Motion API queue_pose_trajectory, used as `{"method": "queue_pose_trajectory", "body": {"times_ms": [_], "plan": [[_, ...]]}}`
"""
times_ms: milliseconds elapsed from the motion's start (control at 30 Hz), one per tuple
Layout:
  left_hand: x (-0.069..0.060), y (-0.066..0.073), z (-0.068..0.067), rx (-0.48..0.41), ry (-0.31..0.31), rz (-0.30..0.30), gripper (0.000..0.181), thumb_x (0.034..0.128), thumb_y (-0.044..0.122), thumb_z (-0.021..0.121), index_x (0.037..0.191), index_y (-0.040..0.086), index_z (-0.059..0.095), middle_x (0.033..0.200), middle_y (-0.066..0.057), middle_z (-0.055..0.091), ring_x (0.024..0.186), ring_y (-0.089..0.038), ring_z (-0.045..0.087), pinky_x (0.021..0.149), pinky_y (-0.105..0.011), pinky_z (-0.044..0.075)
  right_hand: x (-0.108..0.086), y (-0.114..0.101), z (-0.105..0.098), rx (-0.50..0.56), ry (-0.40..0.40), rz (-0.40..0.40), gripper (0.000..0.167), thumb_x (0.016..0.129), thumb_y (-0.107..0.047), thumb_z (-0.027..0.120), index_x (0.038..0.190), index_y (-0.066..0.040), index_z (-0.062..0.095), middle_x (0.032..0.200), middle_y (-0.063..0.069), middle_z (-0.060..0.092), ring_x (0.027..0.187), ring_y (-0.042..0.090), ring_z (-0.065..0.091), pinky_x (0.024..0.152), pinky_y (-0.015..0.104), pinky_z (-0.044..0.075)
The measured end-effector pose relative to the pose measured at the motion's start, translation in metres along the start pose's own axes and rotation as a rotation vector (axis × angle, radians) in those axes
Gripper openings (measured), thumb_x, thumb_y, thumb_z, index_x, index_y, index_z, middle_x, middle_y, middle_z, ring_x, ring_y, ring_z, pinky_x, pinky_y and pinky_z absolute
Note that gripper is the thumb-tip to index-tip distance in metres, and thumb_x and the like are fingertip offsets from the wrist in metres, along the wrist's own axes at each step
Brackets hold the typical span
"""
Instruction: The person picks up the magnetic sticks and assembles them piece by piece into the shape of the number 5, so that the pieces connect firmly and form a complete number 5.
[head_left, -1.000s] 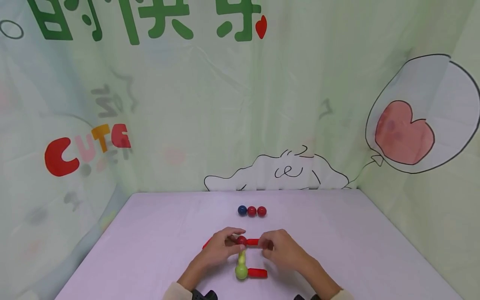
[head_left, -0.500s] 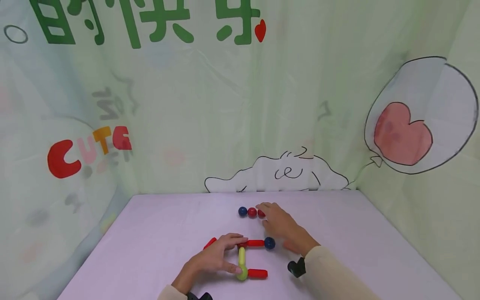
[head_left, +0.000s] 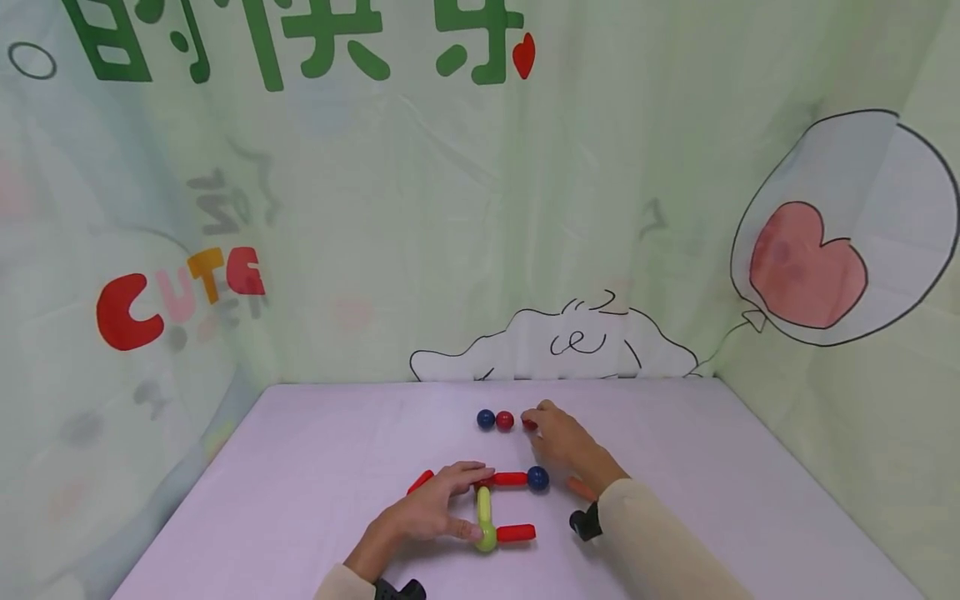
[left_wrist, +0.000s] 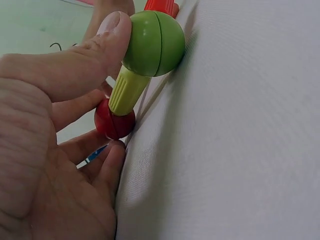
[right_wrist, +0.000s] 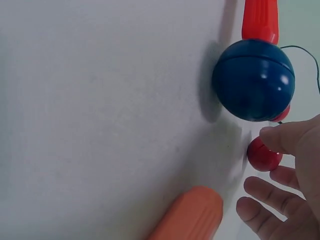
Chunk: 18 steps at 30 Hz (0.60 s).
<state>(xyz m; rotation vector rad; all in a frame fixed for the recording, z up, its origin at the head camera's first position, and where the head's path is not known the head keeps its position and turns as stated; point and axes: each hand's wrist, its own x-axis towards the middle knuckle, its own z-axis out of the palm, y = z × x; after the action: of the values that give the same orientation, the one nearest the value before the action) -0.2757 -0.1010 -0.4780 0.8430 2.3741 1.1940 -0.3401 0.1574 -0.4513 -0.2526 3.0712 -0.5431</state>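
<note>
A frame of toy balls and sticks lies in front of me. Its green ball (head_left: 486, 537) joins a yellow stick (head_left: 483, 505) and a red stick (head_left: 516, 533). At the yellow stick's far end is a red ball (left_wrist: 114, 120), mostly covered in the head view. Another red stick (head_left: 511, 479) runs right to a dark blue ball (head_left: 537, 478). My left hand (head_left: 438, 504) holds this frame, thumb on the green ball and fingers at the red one. Farther back, my right hand (head_left: 566, 437) pinches a loose red ball (right_wrist: 263, 156) between thumb and fingers.
Left of the pinched ball, a blue ball (head_left: 486, 419) and a red ball (head_left: 505, 421) sit side by side. An orange stick (head_left: 581, 488) lies under the right forearm. One more red stick (head_left: 420, 481) shows beyond the left hand. Printed curtains (head_left: 337, 208) border the table.
My right hand left the frame, where a blue ball now shows at the stick's end, reached to the back row and drew its rightmost red ball slightly right. The left thumb shifted to the green ball.
</note>
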Motion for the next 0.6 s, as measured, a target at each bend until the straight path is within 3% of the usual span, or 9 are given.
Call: {"method": "queue_pose_trajectory", "body": {"times_ms": [133,333,600], "plan": [[-0.0003,-0.0017,-0.0013,-0.002,0.002,0.006,0.076,0.0831,0.03,0.083,0.151,0.033,0.049,0.159,0.002,0.037,0.14,-0.027,0.043,0.11,-0.053,0.042,0.002,-0.0014,-0.001,-0.021,-0.007,0.044,0.049,0.092,-0.015,0.075,0.139,-0.017,0.062,0.117,0.01,0.058,0.11,0.025,0.06,0.094,0.046,0.056],[-0.0006,-0.0023,-0.0011,-0.015,0.006,-0.002,0.075,0.0827,0.029,0.084,0.15,0.033,0.05,0.158,0.003,0.038,0.139,-0.029,0.044,0.109,-0.054,0.043,0.0011,-0.0035,-0.0047,0.021,-0.025,0.117,0.056,0.088,-0.013,0.077,0.141,-0.018,0.059,0.116,0.013,0.056,0.112,0.029,0.056,0.09,0.051,0.056],[-0.0017,0.0003,-0.0007,-0.048,0.009,0.005,0.074,0.0834,0.026,0.083,0.149,0.032,0.051,0.158,0.002,0.039,0.139,-0.03,0.044,0.11,-0.054,0.042,0.0012,-0.0011,-0.001,0.026,-0.028,0.121,0.044,0.09,-0.013,0.075,0.132,-0.021,0.061,0.108,0.01,0.055,0.103,0.026,0.056,0.086,0.05,0.057]]}}
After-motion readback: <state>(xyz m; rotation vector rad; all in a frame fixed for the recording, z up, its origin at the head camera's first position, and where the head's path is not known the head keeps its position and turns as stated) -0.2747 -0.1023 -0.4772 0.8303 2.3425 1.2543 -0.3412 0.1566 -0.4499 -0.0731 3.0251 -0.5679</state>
